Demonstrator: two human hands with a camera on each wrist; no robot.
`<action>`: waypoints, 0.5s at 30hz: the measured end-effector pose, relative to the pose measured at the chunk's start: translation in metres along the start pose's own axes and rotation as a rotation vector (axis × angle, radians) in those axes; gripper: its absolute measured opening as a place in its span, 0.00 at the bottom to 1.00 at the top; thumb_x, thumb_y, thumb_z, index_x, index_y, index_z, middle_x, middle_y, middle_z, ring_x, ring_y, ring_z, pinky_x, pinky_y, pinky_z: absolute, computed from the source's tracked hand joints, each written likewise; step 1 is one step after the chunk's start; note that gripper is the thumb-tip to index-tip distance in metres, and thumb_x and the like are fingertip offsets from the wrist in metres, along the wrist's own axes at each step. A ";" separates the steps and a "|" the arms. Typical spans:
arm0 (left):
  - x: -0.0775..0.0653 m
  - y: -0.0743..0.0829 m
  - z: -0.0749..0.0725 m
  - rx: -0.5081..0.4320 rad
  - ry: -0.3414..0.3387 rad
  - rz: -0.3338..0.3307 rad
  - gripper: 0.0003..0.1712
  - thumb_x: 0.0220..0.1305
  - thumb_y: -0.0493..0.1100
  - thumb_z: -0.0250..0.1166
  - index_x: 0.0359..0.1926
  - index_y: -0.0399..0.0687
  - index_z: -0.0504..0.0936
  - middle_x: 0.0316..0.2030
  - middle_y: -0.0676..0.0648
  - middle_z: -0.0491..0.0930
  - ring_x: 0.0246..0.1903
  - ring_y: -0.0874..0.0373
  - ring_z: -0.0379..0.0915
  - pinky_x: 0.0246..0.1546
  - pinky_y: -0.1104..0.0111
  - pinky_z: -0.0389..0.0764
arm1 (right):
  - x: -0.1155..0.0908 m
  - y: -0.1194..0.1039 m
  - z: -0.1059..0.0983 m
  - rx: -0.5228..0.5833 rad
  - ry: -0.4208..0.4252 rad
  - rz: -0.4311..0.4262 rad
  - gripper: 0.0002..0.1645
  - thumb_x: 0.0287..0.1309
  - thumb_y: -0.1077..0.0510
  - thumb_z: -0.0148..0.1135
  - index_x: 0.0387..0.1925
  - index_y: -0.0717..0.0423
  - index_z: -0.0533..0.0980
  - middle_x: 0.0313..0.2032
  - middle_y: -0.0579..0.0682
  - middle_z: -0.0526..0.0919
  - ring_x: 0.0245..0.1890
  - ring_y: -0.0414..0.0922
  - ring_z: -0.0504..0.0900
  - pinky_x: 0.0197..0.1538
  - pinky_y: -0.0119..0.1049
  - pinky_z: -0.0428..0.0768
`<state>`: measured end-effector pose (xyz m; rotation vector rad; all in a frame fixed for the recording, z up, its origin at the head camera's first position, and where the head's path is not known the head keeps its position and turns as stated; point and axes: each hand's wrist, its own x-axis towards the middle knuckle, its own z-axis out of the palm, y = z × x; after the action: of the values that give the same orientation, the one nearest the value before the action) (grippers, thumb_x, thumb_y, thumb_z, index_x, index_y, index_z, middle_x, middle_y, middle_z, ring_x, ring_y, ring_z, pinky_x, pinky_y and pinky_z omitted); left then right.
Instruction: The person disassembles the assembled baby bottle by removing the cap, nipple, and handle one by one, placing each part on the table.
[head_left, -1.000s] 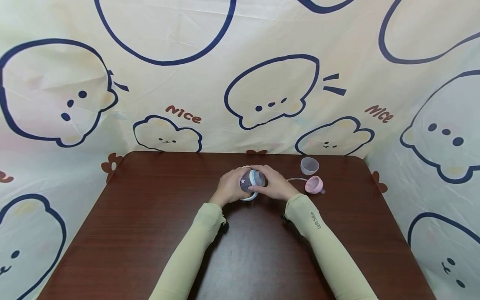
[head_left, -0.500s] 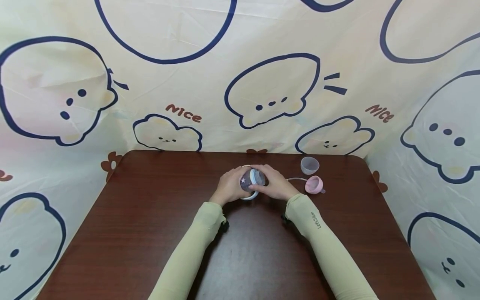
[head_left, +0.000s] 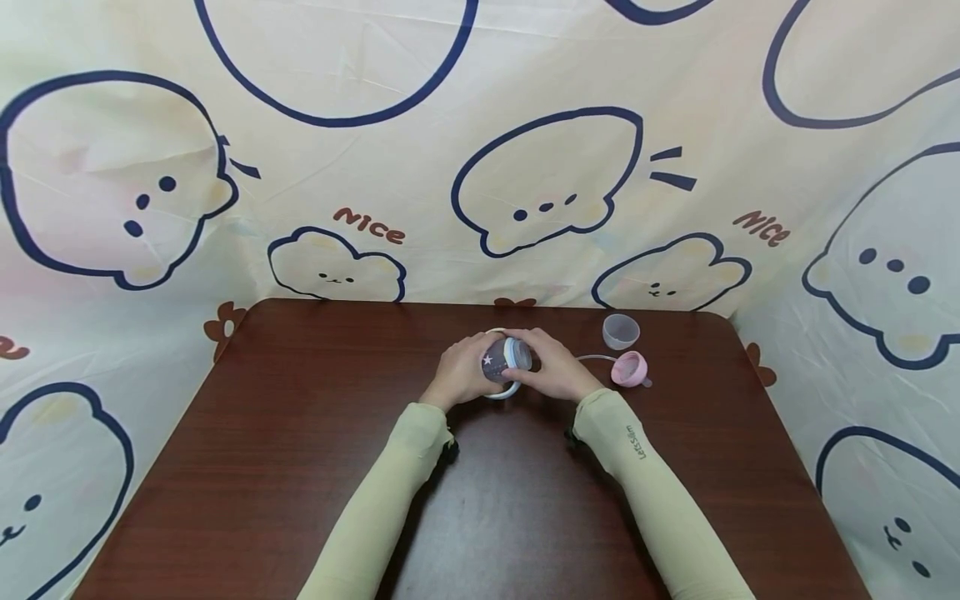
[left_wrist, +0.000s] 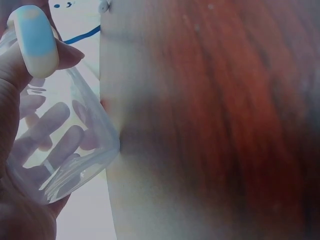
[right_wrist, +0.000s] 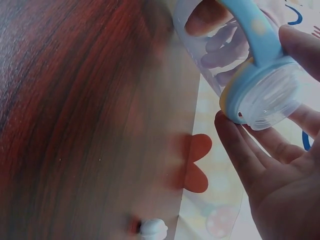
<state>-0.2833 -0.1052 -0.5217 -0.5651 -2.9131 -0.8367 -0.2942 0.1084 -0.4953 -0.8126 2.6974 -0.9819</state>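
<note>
Both hands hold a clear baby bottle [head_left: 493,361] just above the table, tilted with its mouth to the right. My left hand [head_left: 459,372] grips the body; its fingers show through the clear wall [left_wrist: 75,165] in the left wrist view. A light-blue handle ring [right_wrist: 260,40] sits around the bottle's neck. My right hand [head_left: 557,371] has its thumb and fingers round this ring, beside the bare threaded mouth [right_wrist: 272,97]. To the right lies a pink bottle top [head_left: 628,369] with a thin pale straw [head_left: 596,357] reaching toward my right hand.
A clear cup-shaped cover [head_left: 620,332] stands near the back right edge of the brown table [head_left: 300,467]. A printed cloth [head_left: 420,183] hangs behind and at both sides. In the right wrist view, a small white round piece [right_wrist: 154,229] lies at the bottom.
</note>
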 end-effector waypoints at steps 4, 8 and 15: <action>-0.001 0.000 0.001 -0.012 -0.007 -0.007 0.49 0.43 0.53 0.85 0.68 0.56 0.74 0.56 0.49 0.81 0.51 0.50 0.77 0.53 0.50 0.80 | -0.002 -0.001 0.000 0.005 0.006 0.001 0.45 0.60 0.42 0.73 0.75 0.41 0.67 0.61 0.53 0.76 0.61 0.51 0.76 0.66 0.53 0.74; -0.001 -0.001 0.003 -0.013 -0.016 -0.012 0.50 0.43 0.53 0.84 0.69 0.56 0.74 0.56 0.50 0.81 0.51 0.51 0.77 0.55 0.50 0.79 | -0.003 -0.001 -0.001 0.004 0.004 0.009 0.45 0.60 0.41 0.74 0.75 0.39 0.67 0.61 0.52 0.77 0.60 0.51 0.76 0.66 0.53 0.75; 0.000 -0.001 0.001 -0.010 -0.006 -0.002 0.49 0.42 0.52 0.85 0.68 0.56 0.74 0.55 0.50 0.81 0.50 0.51 0.77 0.54 0.49 0.79 | -0.004 -0.002 -0.002 0.006 0.007 0.007 0.45 0.60 0.42 0.73 0.76 0.40 0.66 0.60 0.52 0.77 0.59 0.51 0.76 0.66 0.53 0.75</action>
<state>-0.2834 -0.1056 -0.5237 -0.5670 -2.9169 -0.8517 -0.2903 0.1106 -0.4922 -0.7995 2.7004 -0.9931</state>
